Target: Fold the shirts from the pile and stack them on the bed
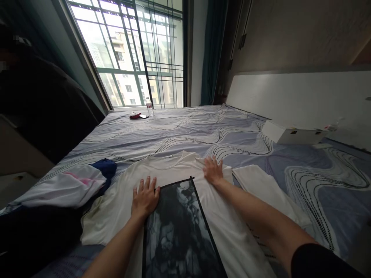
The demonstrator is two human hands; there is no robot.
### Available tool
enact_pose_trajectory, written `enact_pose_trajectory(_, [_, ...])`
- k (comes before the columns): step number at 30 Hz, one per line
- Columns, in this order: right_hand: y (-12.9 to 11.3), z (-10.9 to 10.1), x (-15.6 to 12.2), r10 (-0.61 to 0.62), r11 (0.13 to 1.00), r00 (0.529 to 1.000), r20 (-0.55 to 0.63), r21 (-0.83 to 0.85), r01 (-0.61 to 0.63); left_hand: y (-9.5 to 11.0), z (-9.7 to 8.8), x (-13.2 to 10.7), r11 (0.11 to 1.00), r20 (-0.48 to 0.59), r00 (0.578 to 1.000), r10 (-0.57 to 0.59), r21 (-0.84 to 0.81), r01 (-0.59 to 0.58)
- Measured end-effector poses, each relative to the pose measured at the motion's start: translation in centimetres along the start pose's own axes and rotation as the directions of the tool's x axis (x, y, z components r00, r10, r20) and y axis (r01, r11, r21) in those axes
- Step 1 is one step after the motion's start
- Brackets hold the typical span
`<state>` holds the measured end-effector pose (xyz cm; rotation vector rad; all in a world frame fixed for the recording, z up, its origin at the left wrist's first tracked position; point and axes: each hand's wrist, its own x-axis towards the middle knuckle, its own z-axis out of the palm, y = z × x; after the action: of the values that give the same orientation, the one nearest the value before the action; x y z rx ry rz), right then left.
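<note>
A white T-shirt [121,204] lies spread on the bed, its collar pointing away from me. A large dark rectangular print [176,227] with pale cloudy shapes covers its front. My left hand [145,197] rests flat on the shirt at the print's upper left corner, fingers apart. Near the right shoulder of the shirt, my right hand [213,170] presses down with fingers spread. Neither hand grips anything. To the right, partly behind my right forearm, lies another white garment [261,181].
Piled clothes in white and blue [66,183] and black [40,227] lie at left. A white box [301,136] stands at right on the patterned bedsheet [185,131]. A water bottle [149,108] and a red item [135,115] sit at the far edge. A person in dark clothing [49,96] bends at left.
</note>
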<state>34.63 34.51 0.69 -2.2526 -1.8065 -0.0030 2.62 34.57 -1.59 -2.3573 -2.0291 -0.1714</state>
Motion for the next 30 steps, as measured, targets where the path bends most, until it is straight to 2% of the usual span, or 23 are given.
enact_pose_trajectory(1, [1.8, -0.8, 1.2, 0.122, 0.992, 0.992, 0.023, -0.004, -0.122, 0.1, 0.0, 0.2, 1.0, -0.009, 1.0, -0.002, -0.003, 0.002])
enact_pose_trajectory(2, [3.5, -1.6, 2.5, 0.196, 0.98, 0.975, 0.108, 0.004, -0.198, 0.1, 0.0, 0.3, 1.0, -0.014, 1.0, -0.002, -0.007, 0.002])
enact_pose_trajectory(5, [7.1, -3.7, 6.0, 0.173, 0.983, 0.963, 0.206, 0.029, -0.183, 0.2, -0.1, 0.3, 1.0, -0.01, 1.0, 0.005, -0.021, -0.005])
enact_pose_trajectory(9, [9.5, -4.9, 8.1, 0.172, 0.983, 0.968, 0.184, 0.037, -0.182, 0.0, 0.0, 0.2, 1.0, -0.016, 1.0, 0.01, -0.029, -0.011])
enact_pose_trajectory(14, [11.5, -4.7, 7.3, 0.296, 0.952, 0.942, 0.158, 0.028, -0.304, 0.0, 0.0, 0.2, 1.0, -0.017, 1.0, 0.005, -0.023, -0.005])
enact_pose_trajectory(16, [12.3, -4.8, 6.7, 0.324, 0.94, 0.927, 0.19, 0.05, -0.339, 0.1, 0.0, 0.2, 1.0, -0.012, 1.0, 0.007, -0.025, -0.007])
enact_pose_trajectory(18, [13.1, -5.1, 6.1, 0.296, 0.94, 0.918, 0.265, 0.09, -0.329, 0.2, -0.1, 0.2, 1.0, -0.01, 1.0, 0.01, -0.023, -0.011])
enact_pose_trajectory(21, [14.2, -5.7, 5.0, 0.188, 0.945, 0.903, 0.386, 0.177, -0.273, 0.2, -0.2, 0.2, 1.0, -0.009, 1.0, 0.006, -0.017, -0.006])
enact_pose_trajectory(24, [14.5, -6.0, 4.4, 0.129, 0.942, 0.889, 0.439, 0.226, -0.249, 0.2, -0.2, 0.2, 1.0, -0.014, 1.0, 0.003, -0.017, -0.003])
enact_pose_trajectory(30, [13.1, -5.6, 5.9, 0.121, 0.938, 0.943, 0.311, 0.274, -0.211, 0.0, 0.1, 0.3, 0.999, -0.036, 0.999, 0.02, -0.026, -0.021])
